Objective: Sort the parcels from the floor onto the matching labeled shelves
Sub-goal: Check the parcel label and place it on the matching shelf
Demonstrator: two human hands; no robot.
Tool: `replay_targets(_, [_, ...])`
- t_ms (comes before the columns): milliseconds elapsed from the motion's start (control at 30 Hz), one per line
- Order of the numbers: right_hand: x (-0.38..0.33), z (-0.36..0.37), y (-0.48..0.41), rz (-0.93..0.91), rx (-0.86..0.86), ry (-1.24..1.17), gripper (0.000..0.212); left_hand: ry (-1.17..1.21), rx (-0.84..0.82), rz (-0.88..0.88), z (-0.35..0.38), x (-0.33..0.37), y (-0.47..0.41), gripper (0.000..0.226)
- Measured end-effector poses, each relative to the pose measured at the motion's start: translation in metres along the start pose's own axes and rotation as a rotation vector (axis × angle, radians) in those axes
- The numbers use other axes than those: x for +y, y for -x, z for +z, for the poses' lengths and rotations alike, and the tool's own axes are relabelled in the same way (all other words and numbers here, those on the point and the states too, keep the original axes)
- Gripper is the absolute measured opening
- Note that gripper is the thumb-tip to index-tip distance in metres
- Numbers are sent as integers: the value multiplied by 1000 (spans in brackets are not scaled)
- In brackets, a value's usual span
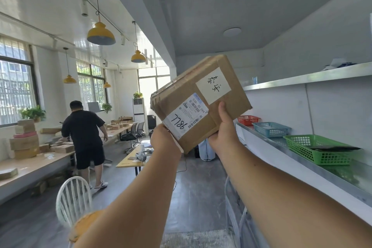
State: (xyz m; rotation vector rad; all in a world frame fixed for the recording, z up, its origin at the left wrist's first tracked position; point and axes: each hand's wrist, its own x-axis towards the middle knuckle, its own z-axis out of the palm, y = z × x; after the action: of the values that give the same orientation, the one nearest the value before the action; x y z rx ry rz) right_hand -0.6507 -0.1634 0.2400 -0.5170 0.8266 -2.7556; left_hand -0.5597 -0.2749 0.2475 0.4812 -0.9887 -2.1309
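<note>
Two bare forearms rise from the bottom of the frame, and between them the parcel [201,104] is held up at centre frame, tilted, its face toward the camera. Left hand [164,140] grips the lower left corner; right hand [223,134] grips the lower right edge, thumb [221,109] flat on the front and the other fingers hidden behind the cardboard. As far as shows, both sets of fingers are clamped on the parcel. On its face are a white note [213,85] with handwritten characters and a shipping label [186,119] penned 7786. A white chair [72,197] stands at lower left. At right run two shelves: the lower shelf [332,173] carries a green basket [306,149], a blue basket [270,130] and a red basket [248,120] in a row; the upper shelf [302,79] holds something white I cannot make out. Far left, a person [84,127] in black bends over a table [30,167] piled with boxes.

This looks like the label-reading step: the parcel is off the floor and not yet shelved. Next comes matching the note to a shelf label, none legible here, then swinging right and setting the parcel down flat, both hands on until the shelf bears it
</note>
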Motion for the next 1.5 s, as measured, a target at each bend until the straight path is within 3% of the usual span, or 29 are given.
replay_targets(167, [-5,3,0,-4,11,27,58,-40,22,112,0,19,-3,44])
replay_targets(300, [-1,5,-6,-26,29,68,62,-51,-18,87,2,33,-2,29])
replay_targets(400, [-2,8,-7,-32,38,96,62,-2,-77,66,3,40,0,71])
replay_targets(467, [-4,10,-8,-36,15,128,59,-50,-66,72,2,43,-4,82])
replay_targets(533, [-4,10,-10,-33,2,177,55,-102,-61,90,-4,42,-8,81])
replay_targets(600, [-2,11,-13,-10,-20,259,71,-133,-81,82,-14,36,-15,78])
replay_targets(700, [-1,14,-15,27,-72,372,111,-163,-119,77,-25,28,-16,49])
replay_targets(800, [-2,13,-19,32,-105,446,124,-210,-76,126,-28,23,-17,17])
replay_targets(933, [-6,9,-19,2,-115,500,119,-250,-89,180,-31,18,-23,18])
replay_targets(1100, [-11,14,-7,-40,-101,478,136,-453,-170,263,-34,14,-19,39])
replay_targets(1133, [-12,14,-7,-42,-88,489,130,-465,-178,248,-34,13,-20,38])
replay_targets(1200, [-16,15,0,-31,-85,528,117,-457,-197,199,-35,15,-23,34])
replay_targets(1367, [-17,-1,-30,-25,-139,596,130,-364,-264,119,-29,17,-25,51])
replay_targets(1500, [-23,1,-32,21,-102,615,117,-323,-288,112,-25,17,-29,56])
